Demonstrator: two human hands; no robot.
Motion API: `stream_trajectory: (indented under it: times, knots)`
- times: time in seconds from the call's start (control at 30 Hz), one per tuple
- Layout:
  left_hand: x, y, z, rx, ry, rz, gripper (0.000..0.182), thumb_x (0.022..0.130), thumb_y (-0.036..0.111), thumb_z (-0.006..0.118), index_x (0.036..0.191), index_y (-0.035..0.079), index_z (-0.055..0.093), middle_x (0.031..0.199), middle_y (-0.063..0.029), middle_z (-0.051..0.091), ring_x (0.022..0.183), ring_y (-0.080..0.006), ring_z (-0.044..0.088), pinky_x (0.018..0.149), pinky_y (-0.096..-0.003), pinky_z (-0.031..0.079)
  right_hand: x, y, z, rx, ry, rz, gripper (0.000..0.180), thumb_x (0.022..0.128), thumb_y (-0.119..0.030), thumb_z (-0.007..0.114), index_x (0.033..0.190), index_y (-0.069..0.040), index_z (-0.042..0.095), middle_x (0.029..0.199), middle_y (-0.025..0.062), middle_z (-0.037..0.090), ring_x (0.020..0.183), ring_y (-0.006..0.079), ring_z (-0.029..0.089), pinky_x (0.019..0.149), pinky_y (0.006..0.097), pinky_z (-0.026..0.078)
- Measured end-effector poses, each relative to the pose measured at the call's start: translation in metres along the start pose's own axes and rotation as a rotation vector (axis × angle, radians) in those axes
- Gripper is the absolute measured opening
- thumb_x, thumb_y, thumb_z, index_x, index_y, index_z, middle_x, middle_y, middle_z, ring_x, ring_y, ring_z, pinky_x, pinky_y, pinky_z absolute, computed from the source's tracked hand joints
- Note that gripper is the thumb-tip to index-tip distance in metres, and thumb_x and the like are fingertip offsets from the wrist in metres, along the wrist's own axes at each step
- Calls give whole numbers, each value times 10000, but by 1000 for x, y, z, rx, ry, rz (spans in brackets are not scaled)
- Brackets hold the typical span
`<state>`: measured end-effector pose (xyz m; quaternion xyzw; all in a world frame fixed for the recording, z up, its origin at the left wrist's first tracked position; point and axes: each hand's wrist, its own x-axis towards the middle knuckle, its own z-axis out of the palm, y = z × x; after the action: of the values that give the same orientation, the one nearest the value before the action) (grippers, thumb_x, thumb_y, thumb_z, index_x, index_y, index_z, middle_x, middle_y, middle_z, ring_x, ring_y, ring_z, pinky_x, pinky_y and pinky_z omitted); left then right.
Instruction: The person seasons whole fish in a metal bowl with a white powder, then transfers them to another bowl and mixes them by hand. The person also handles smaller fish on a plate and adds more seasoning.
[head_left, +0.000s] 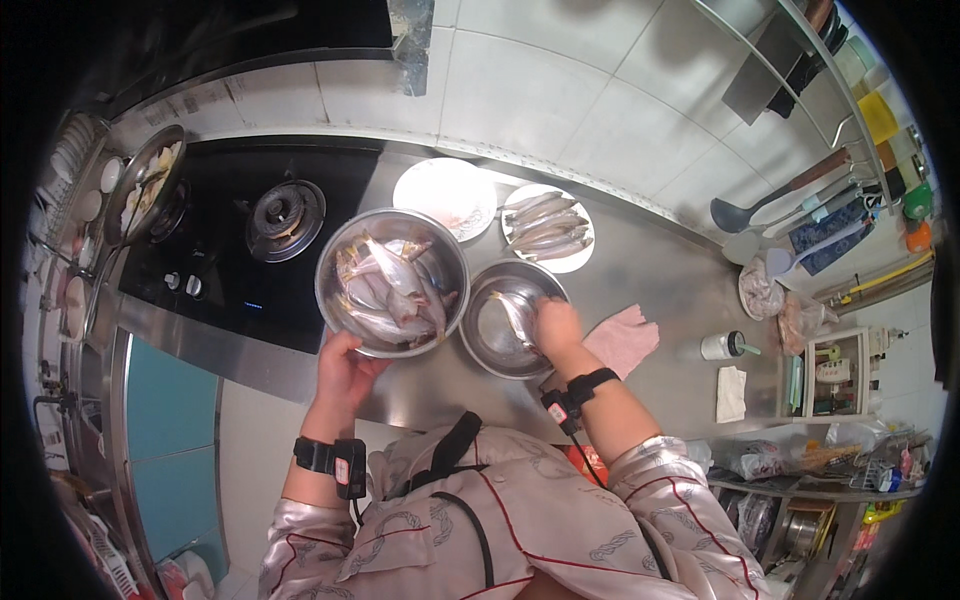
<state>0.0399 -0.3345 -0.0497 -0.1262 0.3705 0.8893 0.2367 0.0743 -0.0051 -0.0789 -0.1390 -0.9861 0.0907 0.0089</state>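
My left hand (346, 369) grips the near rim of a large stainless steel bowl (457, 247), thumb over the edge. Several silvery whole fish with yellowish tails (397, 277) are heaped inside it. To its right stands a smaller stainless steel bowl (480, 341). My right hand (557, 326) is over that bowl's right side, its fingers closed around one end of a single silvery fish (514, 313). The fish's tail points to the upper left; its other end is hidden by the hand. Behind the bowls, a white plate (586, 259) holds several slender fish (547, 226) laid side by side.
A bare white plate (442, 191) sits behind the large bowl. Left is a black gas hob (225, 277), with a pan of food (154, 187) on its far burner. A pink cloth (626, 341), a lidded jar (721, 345) and a folded white cloth (731, 394) lie to the right. Utensils (780, 191) hang above.
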Motion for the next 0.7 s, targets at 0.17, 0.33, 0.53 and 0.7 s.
stream_trajectory:
  times: [0.17, 0.33, 0.53, 0.7]
  knots:
    - [-3, 0, 2, -10, 20, -3, 503, 738, 154, 475, 1213, -9, 461, 1110, -177, 595, 949, -311, 626, 746, -408, 557, -3, 9, 10, 71, -139, -23, 370, 758, -259, 671, 1063, -62, 602, 950, 208, 628, 831, 375, 622, 747, 423, 512]
    - [-4, 0, 3, -14, 26, 6, 498, 736, 156, 483, 1207, -4, 465, 1096, -176, 601, 930, -310, 633, 731, -405, 560, -15, -6, 12, 49, -189, 98, 515, 746, -265, 695, 1122, 42, 522, 1074, 248, 586, 941, 367, 609, 831, 400, 499]
    - [-5, -4, 6, -6, -2, 15, 504, 736, 160, 506, 1217, 19, 461, 1095, -168, 600, 915, -298, 635, 699, -387, 557, -5, -19, 10, -12, -409, 250, 483, 772, -313, 657, 1064, 58, 555, 1048, 247, 603, 958, 361, 614, 837, 409, 498]
    - [-6, -3, 7, -20, -17, -6, 518, 727, 153, 511, 1226, 29, 450, 1113, -165, 593, 948, -304, 628, 738, -416, 558, -5, -10, 17, -71, -265, 52, 332, 774, -242, 617, 995, 5, 618, 963, 218, 646, 901, 369, 633, 811, 424, 510]
